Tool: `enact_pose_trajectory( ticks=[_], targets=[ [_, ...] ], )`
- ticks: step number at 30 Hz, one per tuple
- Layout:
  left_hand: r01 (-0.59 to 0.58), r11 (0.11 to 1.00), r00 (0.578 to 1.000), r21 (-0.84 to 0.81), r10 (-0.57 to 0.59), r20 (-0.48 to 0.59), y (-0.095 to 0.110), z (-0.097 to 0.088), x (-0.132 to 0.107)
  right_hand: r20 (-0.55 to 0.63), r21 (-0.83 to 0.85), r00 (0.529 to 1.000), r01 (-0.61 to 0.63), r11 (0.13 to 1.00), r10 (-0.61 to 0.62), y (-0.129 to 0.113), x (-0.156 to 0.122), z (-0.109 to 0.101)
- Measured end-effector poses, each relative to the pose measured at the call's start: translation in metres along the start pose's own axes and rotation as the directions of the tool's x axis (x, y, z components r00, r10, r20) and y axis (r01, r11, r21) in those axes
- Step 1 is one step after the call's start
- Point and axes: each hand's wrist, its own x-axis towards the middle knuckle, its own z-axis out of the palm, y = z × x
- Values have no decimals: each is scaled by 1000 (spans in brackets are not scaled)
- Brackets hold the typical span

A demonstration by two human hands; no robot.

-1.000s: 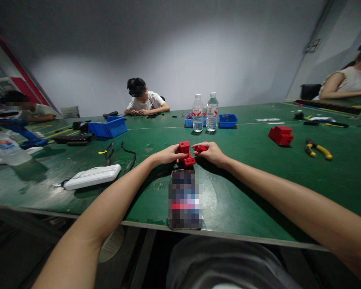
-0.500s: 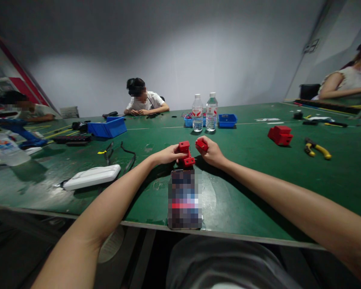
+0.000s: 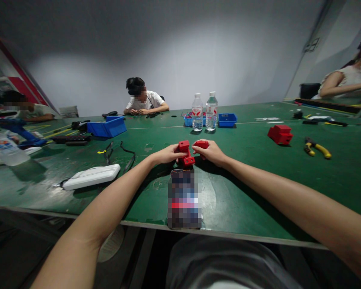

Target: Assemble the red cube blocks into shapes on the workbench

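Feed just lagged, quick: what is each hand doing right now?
Left hand: closed on the red block assembly.
Right hand: closed on a small red piece, close beside the assembly's top.

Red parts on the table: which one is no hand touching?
The red block lying alone near the yellow-handled pliers; the left hand grips the red assembly, the right hand the small red piece.

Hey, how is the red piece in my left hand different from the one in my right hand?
The red stack in the left hand is taller, blocks one above another; the small red piece in the right hand is a single low block. The red stack seems to rest on the green table; the small red piece is held off it, beside the stack's top. Both are bright red.
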Motion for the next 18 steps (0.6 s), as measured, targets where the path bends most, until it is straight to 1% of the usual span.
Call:
enact_pose_trajectory(
  ticks=[3,4,6,8,10,14,18],
  targets=[
    [-8,1000,1000,6,8,6,0,0,0,-40,92,991,-122,988,126,-4,-1,-1],
    [-13,1000,1000,7,13,8,0,0,0,-39,112,987,-152,982,157,-5,-1,-2],
    [-19,1000,1000,8,19,8,-1,-1,0,0,126,983,-181,975,182,-7,-1,-3],
    [-18,1000,1000,12,18,8,-1,-1,0,50,114,985,-171,979,166,-8,-1,-4],
    [-14,1000,1000,13,13,8,-2,-1,1,62,97,988,-145,985,139,-8,-2,-3],
    [0,1000,1000,13,0,5,-3,-1,1,-23,85,998,-57,995,59,-6,-2,0],
    [-1,1000,1000,16,1,0,-4,-1,1,-107,18,994,37,999,-35,-3,0,1]
  ],
)
